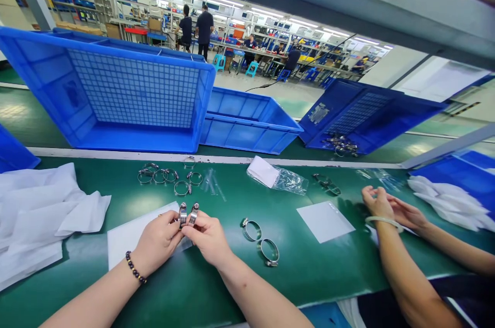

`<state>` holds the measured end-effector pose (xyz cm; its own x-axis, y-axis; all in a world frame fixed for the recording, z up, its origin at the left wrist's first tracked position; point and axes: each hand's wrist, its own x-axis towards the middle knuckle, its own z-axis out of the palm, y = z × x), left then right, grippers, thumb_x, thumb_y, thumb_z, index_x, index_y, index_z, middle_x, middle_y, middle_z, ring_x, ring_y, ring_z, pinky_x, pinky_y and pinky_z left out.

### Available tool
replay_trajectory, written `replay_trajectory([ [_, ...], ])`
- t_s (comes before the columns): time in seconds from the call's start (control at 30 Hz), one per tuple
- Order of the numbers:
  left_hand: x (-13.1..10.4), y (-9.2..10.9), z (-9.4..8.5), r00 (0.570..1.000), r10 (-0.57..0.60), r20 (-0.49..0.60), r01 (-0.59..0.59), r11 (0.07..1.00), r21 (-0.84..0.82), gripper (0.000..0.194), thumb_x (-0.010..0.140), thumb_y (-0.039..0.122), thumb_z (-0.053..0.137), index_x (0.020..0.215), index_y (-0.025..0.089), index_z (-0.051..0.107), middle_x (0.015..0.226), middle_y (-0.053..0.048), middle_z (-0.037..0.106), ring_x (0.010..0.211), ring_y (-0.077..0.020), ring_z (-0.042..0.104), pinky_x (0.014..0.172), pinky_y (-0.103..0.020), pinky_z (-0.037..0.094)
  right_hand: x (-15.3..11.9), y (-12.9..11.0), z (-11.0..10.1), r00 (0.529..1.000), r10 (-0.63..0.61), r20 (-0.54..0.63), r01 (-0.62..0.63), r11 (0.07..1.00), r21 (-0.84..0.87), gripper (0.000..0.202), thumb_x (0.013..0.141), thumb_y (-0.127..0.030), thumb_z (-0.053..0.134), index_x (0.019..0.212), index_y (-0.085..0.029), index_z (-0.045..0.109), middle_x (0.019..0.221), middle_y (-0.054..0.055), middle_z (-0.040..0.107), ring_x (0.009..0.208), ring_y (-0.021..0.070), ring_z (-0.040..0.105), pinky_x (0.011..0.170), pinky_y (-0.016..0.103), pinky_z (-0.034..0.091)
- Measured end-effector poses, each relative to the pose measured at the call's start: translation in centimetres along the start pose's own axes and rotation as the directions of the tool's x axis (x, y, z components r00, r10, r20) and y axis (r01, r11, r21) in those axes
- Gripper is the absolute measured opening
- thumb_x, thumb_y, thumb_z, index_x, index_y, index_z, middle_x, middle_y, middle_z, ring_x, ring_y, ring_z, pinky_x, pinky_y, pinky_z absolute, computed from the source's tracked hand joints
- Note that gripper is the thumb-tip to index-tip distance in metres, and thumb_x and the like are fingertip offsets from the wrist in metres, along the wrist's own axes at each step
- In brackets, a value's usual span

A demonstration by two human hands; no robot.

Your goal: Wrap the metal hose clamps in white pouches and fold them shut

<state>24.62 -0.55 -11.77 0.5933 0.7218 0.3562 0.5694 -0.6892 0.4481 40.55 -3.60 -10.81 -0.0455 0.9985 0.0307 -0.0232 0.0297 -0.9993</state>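
Two metal hose clamps are held side by side in front of me. My left hand (160, 240) pinches the left hose clamp (183, 213), its screw housing pointing up. In the fingers of my right hand (209, 238) is the right hose clamp (193, 215); the hands touch at the fingertips. Beneath them lies a white sheet (124, 243), partly covered by my left hand. To the right of my right hand, two loose hose clamps (269, 251) rest on the green table (232, 297). Several more hose clamps (159, 175) lie beyond my hands, beside thin clear plastic strips (212, 183).
White bags (42, 219) are piled at the left. Blue crates (143, 134) line the table's far edge, and one tilted crate (371, 116) holds clamps. A co-worker's hands (390, 209) are at the right near a white sheet (325, 222). A clear bag (292, 181) lies mid-table.
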Motion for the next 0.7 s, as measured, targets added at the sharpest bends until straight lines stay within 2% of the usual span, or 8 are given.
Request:
replay_trajectory([
  [0.07,0.1,0.2,-0.2,0.999,-0.03,0.033,0.033,0.997,-0.071,0.02,0.088,0.025,0.044,0.088,0.02,0.063,0.089,-0.006,0.06,0.075,-0.016,0.058,0.067,-0.028,0.049,0.1,-0.1,-0.1,0.999,0.034,0.017,-0.035,0.999,0.041,0.017,0.07,-0.029,0.065,0.06,-0.016,0.064,0.074,0.002,0.055,0.051,0.0072,0.046,0.045,0.021,0.038],
  [0.17,0.2,0.6,-0.3,0.982,-0.165,0.092,0.185,0.941,-0.283,0.02,0.085,0.024,0.049,0.104,0.024,0.056,0.106,-0.006,0.059,0.088,-0.0175,0.06,0.073,-0.029,0.051,0.1,-0.3,-0.3,0.991,0.11,0.076,-0.119,0.985,0.124,0.019,0.072,-0.033,0.063,0.071,-0.015,0.066,0.066,0.0,0.056,0.041,0.0048,0.044,0.039,0.019,0.035],
  [0.27,0.2,0.9,0.0,0.944,-0.301,0.132,0.323,0.775,-0.543,0.037,0.081,0.025,0.057,0.114,0.024,0.041,0.112,-0.007,0.058,0.095,-0.0178,0.061,0.081,-0.033,0.051,0.2,-0.4,-0.4,0.977,0.173,0.124,-0.193,0.967,0.169,0.025,0.073,-0.036,0.063,0.08,-0.013,0.067,0.052,-0.003,0.054,0.041,0.0073,0.05,0.041,0.018,0.038],
  [0.37,0.1,1.1,0.4,0.93,-0.344,0.129,0.326,0.611,-0.722,0.047,0.079,0.025,0.061,0.114,0.024,0.029,0.117,-0.01,0.056,0.104,-0.0192,0.059,0.091,-0.04,0.047,0.2,-0.3,-0.5,0.972,0.171,0.16,-0.2,0.963,0.183,0.027,0.072,-0.038,0.064,0.077,-0.012,0.066,0.054,-0.001,0.057,0.042,0.0077,0.052,0.043,0.019,0.04],
  [0.47,0.2,1.2,0.3,0.923,-0.349,0.163,0.338,0.532,-0.777,0.063,0.077,0.025,0.064,0.123,0.026,0.021,0.128,-0.015,0.047,0.109,-0.0215,0.057,0.091,-0.04,0.046,0.1,-0.3,-0.6,0.965,0.158,0.211,-0.195,0.966,0.169,0.03,0.073,-0.041,0.064,0.078,-0.011,0.066,0.056,0.0,0.059,0.043,0.0074,0.053,0.043,0.018,0.04],
  [0.57,0.2,1.2,-0.2,0.914,-0.32,0.249,0.385,0.49,-0.782,0.076,0.076,0.027,0.065,0.134,0.028,0.015,0.133,-0.016,0.042,0.105,-0.0214,0.059,0.088,-0.038,0.048,-0.1,-0.5,-1.0,0.934,0.134,0.332,-0.189,0.972,0.138,0.037,0.079,-0.046,0.057,0.086,-0.011,0.066,0.051,-0.002,0.056,0.042,0.0072,0.052,0.044,0.018,0.04],
  [0.63,0.2,1.3,-0.4,0.911,-0.3,0.285,0.401,0.475,-0.783,0.071,0.077,0.029,0.064,0.134,0.027,0.02,0.131,-0.015,0.045,0.103,-0.021,0.06,0.087,-0.036,0.049,-0.2,-0.5,-1.2,0.904,0.122,0.411,-0.184,0.976,0.116,0.04,0.082,-0.049,0.052,0.09,-0.012,0.064,0.049,-0.002,0.055,0.041,0.0069,0.05,0.045,0.018,0.041],
  [0.7,0.1,1.4,-0.4,0.909,-0.298,0.292,0.404,0.454,-0.794,0.062,0.078,0.03,0.063,0.128,0.026,0.027,0.126,-0.014,0.049,0.106,-0.0223,0.058,0.086,-0.035,0.051,-0.3,-0.5,-1.3,0.882,0.125,0.454,-0.18,0.98,0.08,0.04,0.083,-0.05,0.049,0.085,-0.012,0.063,0.049,-0.002,0.055,0.041,0.0062,0.048,0.045,0.017,0.04],
])
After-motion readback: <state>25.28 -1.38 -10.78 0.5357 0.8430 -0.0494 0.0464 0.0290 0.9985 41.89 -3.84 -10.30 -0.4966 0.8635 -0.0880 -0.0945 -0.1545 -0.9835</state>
